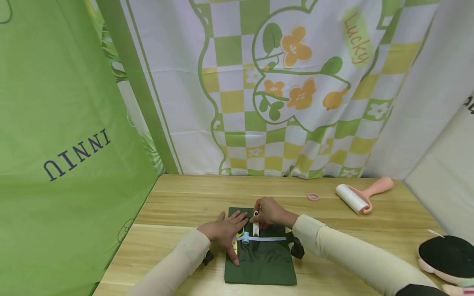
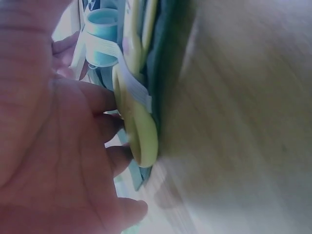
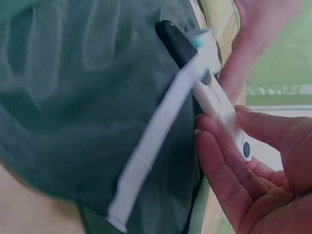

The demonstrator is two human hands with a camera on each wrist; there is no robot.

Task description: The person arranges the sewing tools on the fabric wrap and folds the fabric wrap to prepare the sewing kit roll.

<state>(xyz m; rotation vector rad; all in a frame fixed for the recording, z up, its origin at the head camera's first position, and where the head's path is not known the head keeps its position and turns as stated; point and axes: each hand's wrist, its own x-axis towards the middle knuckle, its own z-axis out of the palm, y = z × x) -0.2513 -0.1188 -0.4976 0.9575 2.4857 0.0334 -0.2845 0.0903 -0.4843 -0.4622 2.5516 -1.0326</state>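
A dark green fabric organizer (image 1: 261,272) lies spread on the table, a white elastic band (image 3: 146,151) running across it. My right hand (image 1: 272,211) pinches a slim white tool (image 3: 219,107) with a black end between thumb and fingers; its black end is tucked under the band. Beside it, the band holds a small light-blue cylinder (image 2: 102,36). Yellow scissors (image 2: 141,131) sit under the band at the organizer's left side. My left hand (image 1: 224,232) rests there with fingers spread, fingertips right at the scissors' handle.
A pink ring (image 1: 313,197) and a lint roller (image 1: 353,198) with a pink handle lie at the back right of the wooden table (image 1: 177,238). A black-topped pink object (image 1: 448,257) sits at the right edge. Curtains hang behind and to the left.
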